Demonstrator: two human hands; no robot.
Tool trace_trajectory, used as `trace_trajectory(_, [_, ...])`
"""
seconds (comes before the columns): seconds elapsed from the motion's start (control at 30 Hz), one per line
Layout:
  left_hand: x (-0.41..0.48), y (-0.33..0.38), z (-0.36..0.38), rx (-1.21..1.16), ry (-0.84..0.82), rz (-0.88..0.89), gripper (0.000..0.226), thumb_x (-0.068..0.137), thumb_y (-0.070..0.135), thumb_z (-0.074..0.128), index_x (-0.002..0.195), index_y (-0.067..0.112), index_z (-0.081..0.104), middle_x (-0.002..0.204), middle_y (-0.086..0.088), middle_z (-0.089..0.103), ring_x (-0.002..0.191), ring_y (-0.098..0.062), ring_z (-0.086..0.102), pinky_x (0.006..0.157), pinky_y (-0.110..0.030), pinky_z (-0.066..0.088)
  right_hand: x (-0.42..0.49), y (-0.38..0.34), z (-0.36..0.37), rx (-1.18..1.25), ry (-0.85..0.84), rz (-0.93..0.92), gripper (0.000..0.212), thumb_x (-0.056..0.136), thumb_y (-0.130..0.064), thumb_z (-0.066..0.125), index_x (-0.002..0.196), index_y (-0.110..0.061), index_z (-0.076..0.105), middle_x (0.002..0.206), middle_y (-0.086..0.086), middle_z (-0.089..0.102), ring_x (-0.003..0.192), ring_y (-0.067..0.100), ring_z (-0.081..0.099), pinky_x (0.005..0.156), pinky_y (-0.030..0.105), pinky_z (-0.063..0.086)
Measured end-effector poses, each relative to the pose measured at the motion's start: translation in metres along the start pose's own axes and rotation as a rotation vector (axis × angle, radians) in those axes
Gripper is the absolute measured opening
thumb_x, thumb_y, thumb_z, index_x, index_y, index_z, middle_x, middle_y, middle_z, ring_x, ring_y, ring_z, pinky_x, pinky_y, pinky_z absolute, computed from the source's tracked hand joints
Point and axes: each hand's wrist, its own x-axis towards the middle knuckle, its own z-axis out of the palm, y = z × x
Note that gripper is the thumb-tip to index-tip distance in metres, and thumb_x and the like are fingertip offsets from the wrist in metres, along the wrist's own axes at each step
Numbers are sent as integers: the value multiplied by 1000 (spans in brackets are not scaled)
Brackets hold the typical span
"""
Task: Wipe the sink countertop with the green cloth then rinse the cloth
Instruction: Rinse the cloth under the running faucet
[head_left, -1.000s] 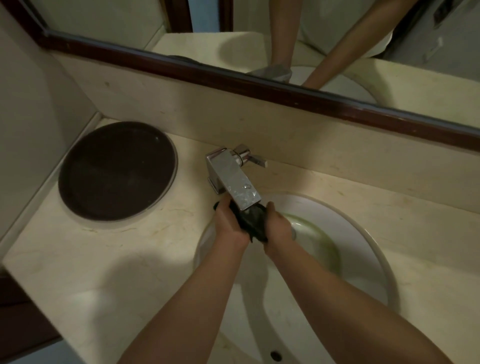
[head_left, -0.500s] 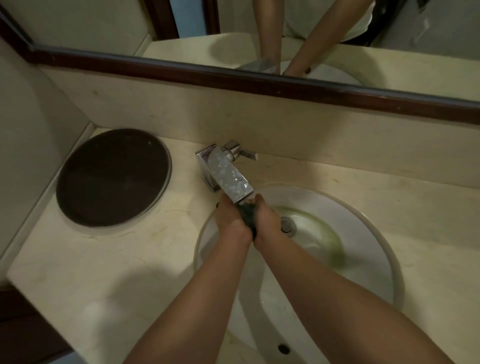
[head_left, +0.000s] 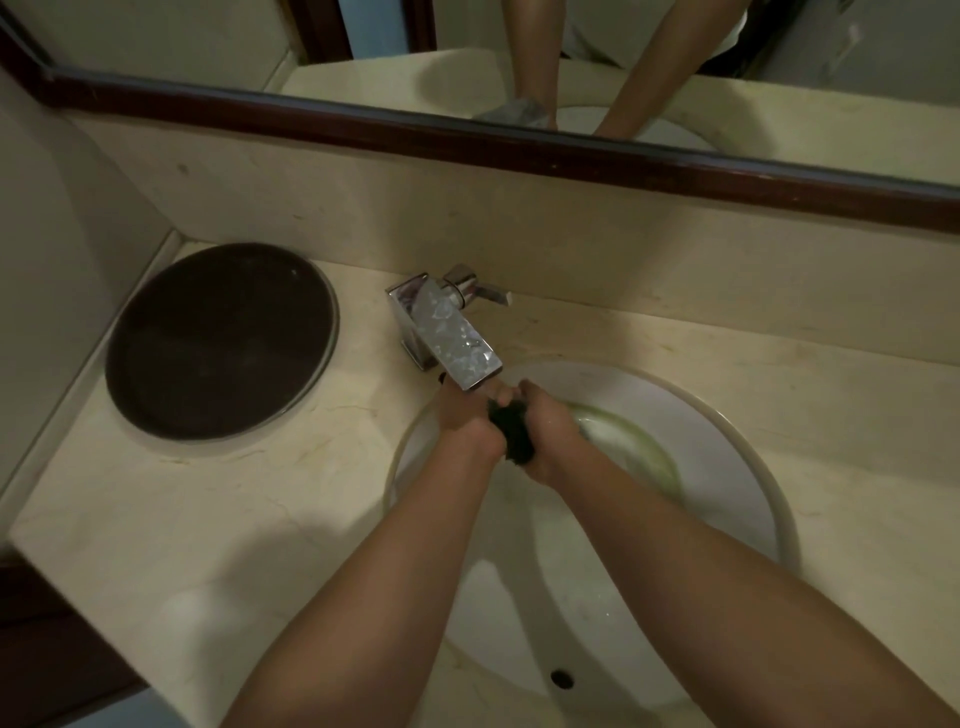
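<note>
1. Cream marble forms the sink countertop, by far the largest surface; a dark round tray is set on its left part, well apart from the hands.
2. The white basin is sunk into the countertop at the right, and a greenish tint is seen in the water near its bottom.
3. The chrome faucet is mounted at the basin's back edge, its flat spout angled down over the hands.
4. The left hand and right hand are pressed together around the cloth, fingers curled tight, just under the spout's tip.
5. The green cloth is bunched into a dark wad between the palms; only a narrow strip is seen. Its long axis is judged to run roughly from the spout toward the wearer, the lower end pointing down into the basin.
6. The cloth is judged soft, limp and heavy with water, likely slippery; it is best taken around the whole wad, not by a corner.
</note>
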Motion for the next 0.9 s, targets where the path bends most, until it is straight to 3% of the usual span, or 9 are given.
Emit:
trace_trajectory(0.1, [-10,9,-6,-111,-90,-91,46,98,33,44,59,10,53,52,-8,53,48,-21,52,72,-36,48,-2,-5,-16,133,-2,46,40,102,-39,37,109,-9,62,107,13,69,100,27,66,98,42,50])
trace_trajectory(0.17, [-12,16,-12,-75,-130,-107,40,98,34,45,70,9,59,65,-9,59,64,-22,56,83,-37,49,-1,-3,-29,152,66,56,35,99,-35,43,117,-9,58,121,15,65,103,31,65,95,46,51])
trace_trajectory(0.3, [-14,22,-20,60,-180,-119,26,97,23,48,77,11,59,74,-6,59,66,-18,60,63,-29,53,-5,8,-38,154,172,88,38,92,-37,53,121,-13,54,122,13,56,97,32,61,85,50,54])
trace_trajectory(0.4, [-15,13,-22,228,-232,47,7,91,5,58,97,5,62,93,-13,69,87,-26,68,86,-42,54,-8,13,-29,121,150,189,55,89,-53,51,131,-16,52,136,16,52,122,38,52,105,59,38])
trace_trajectory(0.5, [-14,7,-23,287,-219,125,29,84,5,67,112,3,61,103,-15,71,93,-27,70,87,-44,55,-13,14,-16,6,72,257,64,94,-61,34,139,-18,48,145,15,48,140,36,36,114,61,14])
trace_trajectory(0.57, [-16,6,-22,367,-191,188,38,79,11,73,114,2,62,103,-14,71,88,-24,70,82,-40,54,-20,14,-9,7,64,147,64,93,-59,36,134,-15,54,127,12,61,130,34,49,110,53,33])
trace_trajectory(0.63, [-15,8,-23,412,-142,250,29,82,7,71,109,3,62,96,-11,70,80,-22,68,73,-35,54,-13,21,-12,-61,177,-56,52,87,-55,48,114,-14,66,108,17,70,100,34,67,79,41,53])
trace_trajectory(0.77, [-18,12,-23,419,-94,263,11,90,3,57,92,12,64,83,-8,67,75,-24,62,73,-36,49,-21,24,-17,-169,156,-175,24,88,-35,58,90,-12,61,93,21,68,79,38,70,51,27,45])
trace_trajectory(0.9, [-18,14,-27,488,-46,301,17,90,10,58,78,18,68,76,-6,69,78,-28,62,74,-38,46,-25,15,-16,-474,262,-440,32,95,-38,51,77,-12,54,71,2,54,66,15,53,55,22,44])
